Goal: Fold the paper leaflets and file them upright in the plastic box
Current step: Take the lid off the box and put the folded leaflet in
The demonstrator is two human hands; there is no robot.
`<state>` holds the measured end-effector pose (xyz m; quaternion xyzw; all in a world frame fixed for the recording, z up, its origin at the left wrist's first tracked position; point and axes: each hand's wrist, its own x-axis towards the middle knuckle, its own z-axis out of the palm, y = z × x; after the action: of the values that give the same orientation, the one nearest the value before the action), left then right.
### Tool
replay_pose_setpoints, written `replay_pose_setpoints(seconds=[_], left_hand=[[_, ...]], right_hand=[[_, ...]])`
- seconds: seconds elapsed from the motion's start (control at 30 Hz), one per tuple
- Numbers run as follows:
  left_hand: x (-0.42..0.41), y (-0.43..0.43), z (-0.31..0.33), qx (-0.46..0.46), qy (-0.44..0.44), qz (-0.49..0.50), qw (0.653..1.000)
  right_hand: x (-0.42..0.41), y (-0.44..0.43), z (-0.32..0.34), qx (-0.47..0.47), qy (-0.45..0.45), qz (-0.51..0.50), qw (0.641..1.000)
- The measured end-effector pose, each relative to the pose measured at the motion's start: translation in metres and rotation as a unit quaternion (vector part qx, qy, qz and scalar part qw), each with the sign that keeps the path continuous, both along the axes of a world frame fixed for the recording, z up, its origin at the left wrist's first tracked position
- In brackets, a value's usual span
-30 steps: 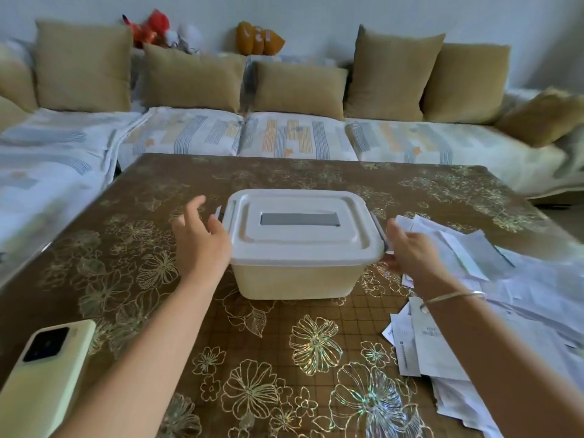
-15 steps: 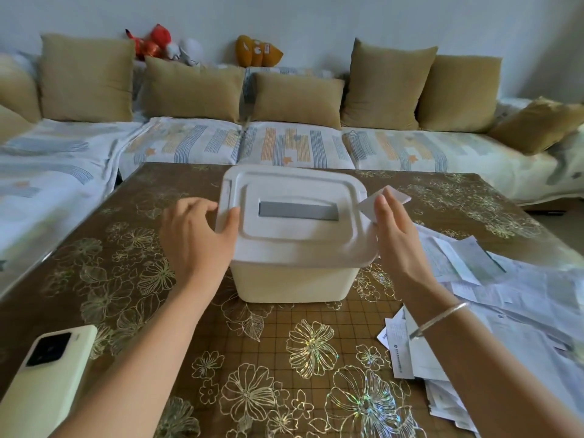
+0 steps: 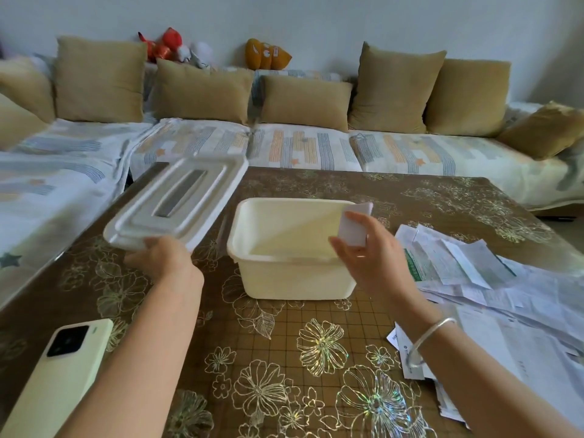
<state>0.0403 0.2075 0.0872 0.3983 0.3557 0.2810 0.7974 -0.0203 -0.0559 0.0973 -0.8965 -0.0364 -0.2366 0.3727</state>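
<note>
A cream plastic box (image 3: 294, 273) stands open in the middle of the table, and its inside looks bare. My left hand (image 3: 162, 259) grips the near edge of the white lid (image 3: 180, 200), which hangs tilted in the air to the left of the box. My right hand (image 3: 369, 251) pinches a small folded white leaflet (image 3: 355, 222) over the box's right rim. A loose heap of unfolded paper leaflets (image 3: 467, 267) lies on the table to the right of the box.
A pale green phone (image 3: 60, 374) lies at the table's front left. The brown table (image 3: 284, 358) has a gold flower cloth. A sofa with tan cushions (image 3: 303, 99) wraps the far and left sides.
My left hand has lifted the lid off the box and swung it out to the left. My right hand has kept the folded leaflet near the box's right rim.
</note>
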Motion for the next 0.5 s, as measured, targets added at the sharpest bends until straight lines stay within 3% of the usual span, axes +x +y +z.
replay_pose_setpoints(seconds=[0.13,0.3,0.4,0.5], left_hand=[[0.001,0.007,-0.016,-0.035,0.052,0.01,0.998],[-0.003,0.007,-0.036,-0.013,0.175,-0.073,0.982],[-0.007,0.008,-0.026,0.085,0.308,-0.121,0.94],[-0.021,-0.004,-0.017,0.258,0.243,-0.14,0.924]], right_hand=[[-0.004,0.013,0.003,-0.129,0.033,0.015,0.991],[-0.006,0.011,-0.001,-0.103,0.063,0.032,0.992],[-0.008,0.007,0.002,-0.111,0.063,0.039,0.991],[-0.017,0.0,0.008,-0.122,0.09,0.059,0.987]])
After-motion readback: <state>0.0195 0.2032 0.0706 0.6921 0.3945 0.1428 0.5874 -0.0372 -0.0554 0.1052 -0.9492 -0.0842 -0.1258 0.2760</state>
